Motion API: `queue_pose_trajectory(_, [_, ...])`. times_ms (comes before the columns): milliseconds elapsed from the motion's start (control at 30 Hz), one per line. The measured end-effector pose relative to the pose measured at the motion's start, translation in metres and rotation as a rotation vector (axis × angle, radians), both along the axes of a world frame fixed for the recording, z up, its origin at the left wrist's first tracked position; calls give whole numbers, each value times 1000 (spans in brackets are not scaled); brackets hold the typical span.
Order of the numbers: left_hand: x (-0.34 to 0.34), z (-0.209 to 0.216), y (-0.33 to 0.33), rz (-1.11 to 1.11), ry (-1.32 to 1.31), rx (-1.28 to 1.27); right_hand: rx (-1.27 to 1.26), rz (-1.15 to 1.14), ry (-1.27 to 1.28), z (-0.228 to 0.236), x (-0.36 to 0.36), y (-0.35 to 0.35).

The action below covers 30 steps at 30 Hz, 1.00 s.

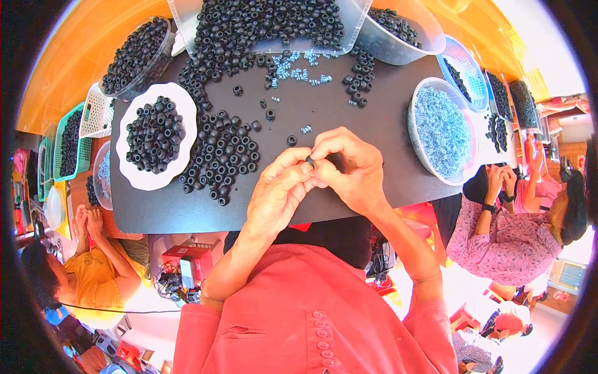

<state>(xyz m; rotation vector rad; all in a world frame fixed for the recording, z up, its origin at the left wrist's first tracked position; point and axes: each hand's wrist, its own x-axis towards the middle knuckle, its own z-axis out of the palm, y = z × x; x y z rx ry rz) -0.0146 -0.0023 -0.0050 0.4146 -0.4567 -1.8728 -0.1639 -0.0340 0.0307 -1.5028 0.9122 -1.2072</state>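
I was in what looked like a small, busy hand-assembly workshop: my dark table bore heaps of round black parts and a bowl of small coil springs. A person in yellow on my left and a person in patterned pink on my right held their hands together, and a green basket held more such parts.

Your bare left hand and right hand pinching a small black piece above a dark tabletop, loose round black beads beside a scalloped white plate, bluish coils in a round translucent bowl.
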Motion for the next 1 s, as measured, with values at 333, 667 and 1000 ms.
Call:
queue_pose_trajectory(333, [2,5,-6,-46,78,58,-117,-27,62,-12,0,3])
queue_pose_trajectory(667, [15,2,2,-114,39,47,-294,38,436,18,40,-84])
queue_pose_trajectory(1000, [14,2,4,-55,90,55,-568,143,974,4,71,-119])
